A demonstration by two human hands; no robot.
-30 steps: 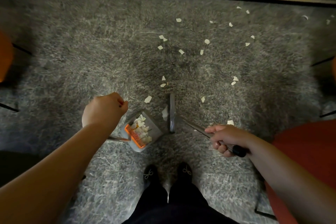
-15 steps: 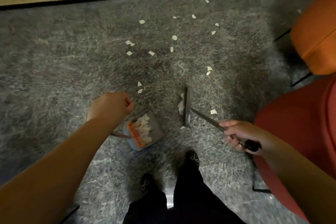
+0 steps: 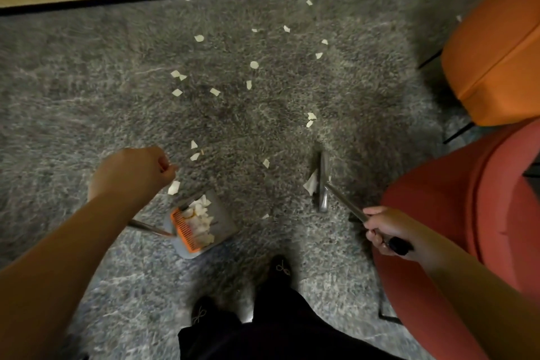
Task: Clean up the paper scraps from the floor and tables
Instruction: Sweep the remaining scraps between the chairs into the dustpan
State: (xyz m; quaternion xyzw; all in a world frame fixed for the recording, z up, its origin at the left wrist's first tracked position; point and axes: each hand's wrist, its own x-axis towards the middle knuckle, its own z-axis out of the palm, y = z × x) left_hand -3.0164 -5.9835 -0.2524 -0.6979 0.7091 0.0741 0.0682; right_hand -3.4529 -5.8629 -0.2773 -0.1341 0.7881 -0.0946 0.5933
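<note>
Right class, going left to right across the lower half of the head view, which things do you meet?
left hand → dustpan → broom head → right hand → red chair

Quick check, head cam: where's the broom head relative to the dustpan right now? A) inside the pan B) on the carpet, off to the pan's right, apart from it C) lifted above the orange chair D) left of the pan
B: the broom head rests on the carpet, clear to the right of the dustpan, with the right hand gripping its handle.
</note>
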